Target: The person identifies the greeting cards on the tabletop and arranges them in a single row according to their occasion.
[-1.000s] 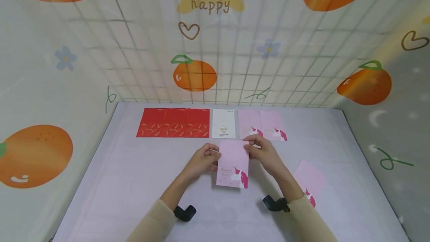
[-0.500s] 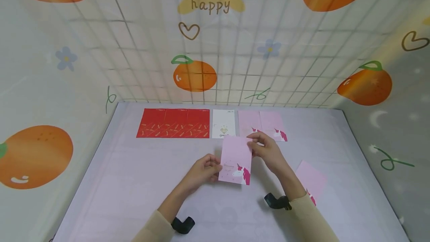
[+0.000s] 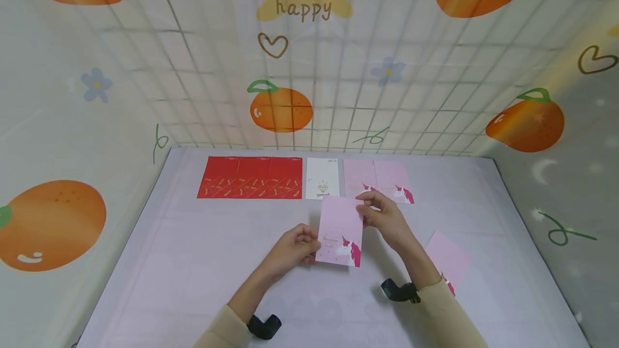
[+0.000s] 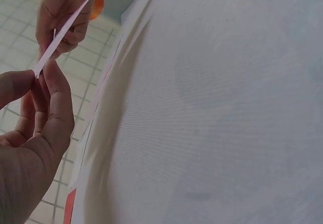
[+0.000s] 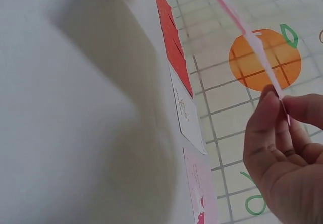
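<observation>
Both hands hold up one pink unicorn card [image 3: 340, 230] above the table, its printed face toward the head camera. My left hand [image 3: 292, 248] pinches its left edge low down, thumb in front and fingers behind. Near the top right corner, my right hand [image 3: 384, 218] pinches the same card between thumb and fingers. Seen edge-on in the left wrist view, the card [image 4: 63, 32] is a thin pink strip between the two hands. The right wrist view has it edge-on too, with the right hand [image 5: 287, 153] gripping one end.
Along the table's back lie several red cards [image 3: 253, 177], one white card [image 3: 322, 176] and two pink unicorn cards [image 3: 377, 173], partly hidden by the right hand. Another pink card [image 3: 447, 256] lies askew, partly under the right forearm. A patterned curtain [image 3: 338, 69] stands behind the table [image 3: 169, 283].
The held card has moved slightly right and up, now overlapping the white card's lower edge in view. The left hand has slid lower along the card's left edge.
</observation>
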`<state>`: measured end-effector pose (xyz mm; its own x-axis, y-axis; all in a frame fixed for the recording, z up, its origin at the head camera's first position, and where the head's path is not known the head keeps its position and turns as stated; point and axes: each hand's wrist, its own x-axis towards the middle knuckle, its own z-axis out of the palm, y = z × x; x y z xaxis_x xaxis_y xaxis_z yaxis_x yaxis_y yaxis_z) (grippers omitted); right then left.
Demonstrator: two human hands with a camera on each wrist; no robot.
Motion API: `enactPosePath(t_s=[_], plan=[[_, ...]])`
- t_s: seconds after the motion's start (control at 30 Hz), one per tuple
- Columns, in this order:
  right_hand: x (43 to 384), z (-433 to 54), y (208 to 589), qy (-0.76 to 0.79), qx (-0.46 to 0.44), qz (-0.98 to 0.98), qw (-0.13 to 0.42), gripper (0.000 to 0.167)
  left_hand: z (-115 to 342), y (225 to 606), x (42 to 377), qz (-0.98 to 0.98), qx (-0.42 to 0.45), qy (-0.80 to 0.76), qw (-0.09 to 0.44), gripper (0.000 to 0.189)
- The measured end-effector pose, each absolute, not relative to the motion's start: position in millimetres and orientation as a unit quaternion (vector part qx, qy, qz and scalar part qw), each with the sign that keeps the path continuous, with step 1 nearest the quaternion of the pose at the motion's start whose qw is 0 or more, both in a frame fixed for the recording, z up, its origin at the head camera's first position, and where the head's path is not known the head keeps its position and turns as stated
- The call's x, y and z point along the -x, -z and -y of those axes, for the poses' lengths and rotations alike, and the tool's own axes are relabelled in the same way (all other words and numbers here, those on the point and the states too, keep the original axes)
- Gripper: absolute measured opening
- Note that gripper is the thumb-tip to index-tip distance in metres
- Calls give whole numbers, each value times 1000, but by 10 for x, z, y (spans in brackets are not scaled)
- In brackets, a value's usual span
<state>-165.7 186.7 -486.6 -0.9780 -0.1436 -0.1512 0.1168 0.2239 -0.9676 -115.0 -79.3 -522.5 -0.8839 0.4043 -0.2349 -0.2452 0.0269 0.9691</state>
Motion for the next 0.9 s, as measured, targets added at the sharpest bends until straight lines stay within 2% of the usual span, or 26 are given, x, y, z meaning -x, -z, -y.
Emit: enactPosePath(t_s=[0.47,0.9], plan=[[1626,-1870,4866,649,16,-753,104,38,808,5257,1160,-660,-65,-702,260,23],[1485,-1875,4923,659,13,-744,111,44,834,5248,1178,-664,-57,-704,245,23]])
